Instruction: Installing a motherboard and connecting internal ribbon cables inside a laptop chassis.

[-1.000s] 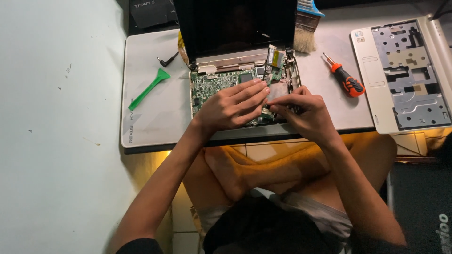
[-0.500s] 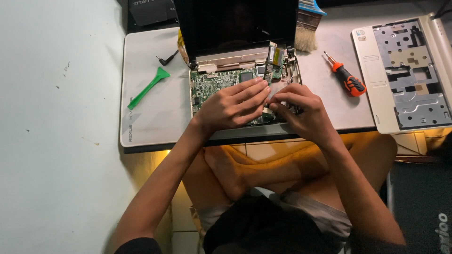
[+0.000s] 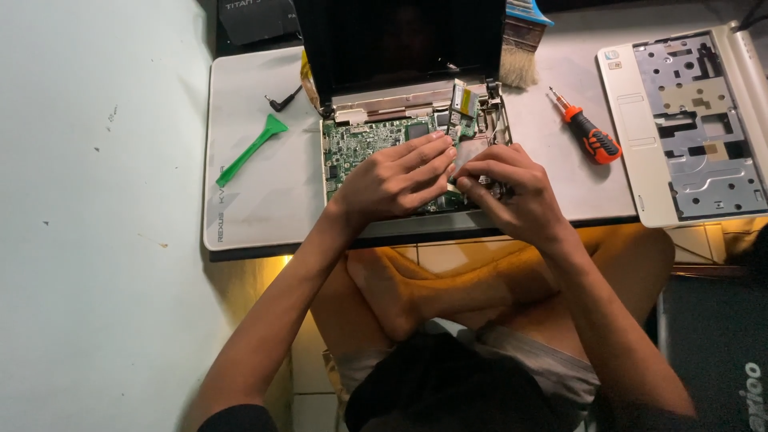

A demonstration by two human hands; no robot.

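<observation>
My left hand lies flat, fingers together, on the green circuit board in the opened laptop on the table. Right hand pinches something small beside it; can't tell what. Risk: a slip here could tear a cable or scrape the board.

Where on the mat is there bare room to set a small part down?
Free: the mat below the green pry tool, left of the opened laptop; also the strip between the orange screwdriver and the mat's front edge. Crowded: the circuit board, covered by the left hand and right hand.
</observation>
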